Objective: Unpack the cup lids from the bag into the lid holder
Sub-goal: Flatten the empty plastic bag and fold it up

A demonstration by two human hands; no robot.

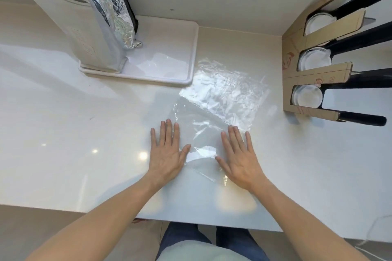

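Empty clear bag (214, 99) lies flat mid-desk (63, 133), near corner folded. Left hand (167, 152) and right hand (239, 154) press its near edge, grip wide, holding nothing. Lids (307, 96) sit in lid holder (297, 53) far right; tray (169, 59) just behind bag.

Both hands, left (167, 154) and right (239, 159), press flat the seemingly empty bag (220, 99)

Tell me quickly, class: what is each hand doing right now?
Left hand: open, flat, palm down on the clear plastic bag, holding nothing.
Right hand: open, flat on the same bag, holding nothing.
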